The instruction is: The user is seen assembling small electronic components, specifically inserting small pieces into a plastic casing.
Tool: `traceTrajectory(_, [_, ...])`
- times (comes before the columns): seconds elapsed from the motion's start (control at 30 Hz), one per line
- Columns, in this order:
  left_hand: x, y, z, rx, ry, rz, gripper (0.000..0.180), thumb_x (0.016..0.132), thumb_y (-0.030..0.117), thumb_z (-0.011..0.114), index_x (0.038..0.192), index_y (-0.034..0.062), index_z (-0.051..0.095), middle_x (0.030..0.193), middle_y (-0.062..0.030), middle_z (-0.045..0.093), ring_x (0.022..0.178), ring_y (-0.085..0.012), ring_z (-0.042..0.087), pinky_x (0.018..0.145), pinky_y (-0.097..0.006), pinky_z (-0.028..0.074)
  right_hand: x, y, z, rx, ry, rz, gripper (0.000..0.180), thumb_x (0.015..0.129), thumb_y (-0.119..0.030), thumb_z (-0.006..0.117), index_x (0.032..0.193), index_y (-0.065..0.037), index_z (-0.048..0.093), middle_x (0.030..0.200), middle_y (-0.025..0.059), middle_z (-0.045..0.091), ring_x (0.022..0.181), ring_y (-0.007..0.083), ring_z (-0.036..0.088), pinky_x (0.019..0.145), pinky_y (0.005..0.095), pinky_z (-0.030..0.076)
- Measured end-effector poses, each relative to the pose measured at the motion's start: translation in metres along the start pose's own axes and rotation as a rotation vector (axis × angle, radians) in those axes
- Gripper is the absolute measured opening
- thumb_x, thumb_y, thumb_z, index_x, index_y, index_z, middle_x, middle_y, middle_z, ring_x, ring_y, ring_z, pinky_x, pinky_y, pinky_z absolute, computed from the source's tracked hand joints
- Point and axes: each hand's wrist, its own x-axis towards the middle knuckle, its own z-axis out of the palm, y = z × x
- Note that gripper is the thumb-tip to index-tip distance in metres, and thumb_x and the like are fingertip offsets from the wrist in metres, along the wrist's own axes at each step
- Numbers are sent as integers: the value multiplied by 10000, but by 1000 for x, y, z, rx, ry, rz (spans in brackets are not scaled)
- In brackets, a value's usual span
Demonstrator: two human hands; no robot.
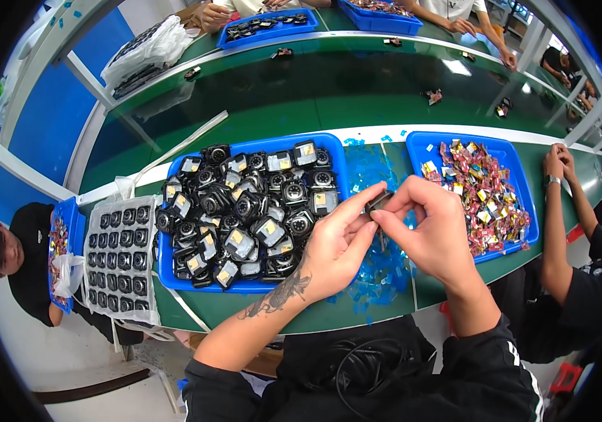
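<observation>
Right of the big blue unit tray (pixel 341 165), the worker holds up one small black part (pixel 380 200), just above the tabletop (pixel 220 306). The grip is closed at both ends: the left hand (pixel 343 243) has it between thumb and fingers, and the right hand (pixel 427 218) pinches its near side with thumb and forefinger. The fingers hide most of it, so I can't tell what state that one is in.

I'd call the work well underway, with plenty to hand. Blue scraps (pixel 378 274) litter the strip just right of the unit tray, and beyond them a second tray (pixel 413 151) carries a heap of small colourful pieces (pixel 487 204); both suggest many repeats done. The unit tray itself is piled with loose black units (pixel 241 243), but whether they're finished or waiting I couldn't say. Left of it, a white tray (pixel 93 228) has similar units in neat rows.
</observation>
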Motion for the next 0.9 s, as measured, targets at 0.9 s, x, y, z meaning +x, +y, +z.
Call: traceTrajectory(0.9, [0,12,-3,749,72,447,274,790,-44,707,1053,35,716,1066,-132,656,794,-168,675,684,-265,546,-35,20,-3,905,2,284,83,894,-5,628,965,32,605,949,62,625,870,106,598,779,238,498])
